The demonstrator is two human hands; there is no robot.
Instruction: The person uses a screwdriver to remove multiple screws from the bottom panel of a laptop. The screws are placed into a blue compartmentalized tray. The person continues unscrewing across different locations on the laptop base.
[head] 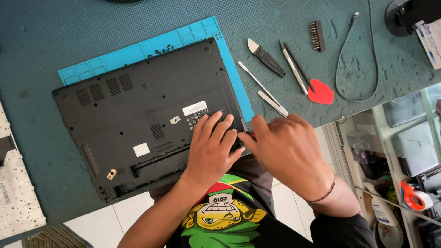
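A black laptop lies upside down on a blue work mat, its battery bay toward me. My left hand rests flat on the laptop's near right corner, fingers spread over the label area. My right hand is curled at that same corner, just off the laptop's edge. A small red and dark thing shows between its thumb and fingers; what it is cannot be made out.
To the right on the green table cover lie a black-handled pry tool, thin metal spudgers, a red pick, a bit holder and a grey cable. A white keyboard sits at the left edge. The table edge runs near my body.
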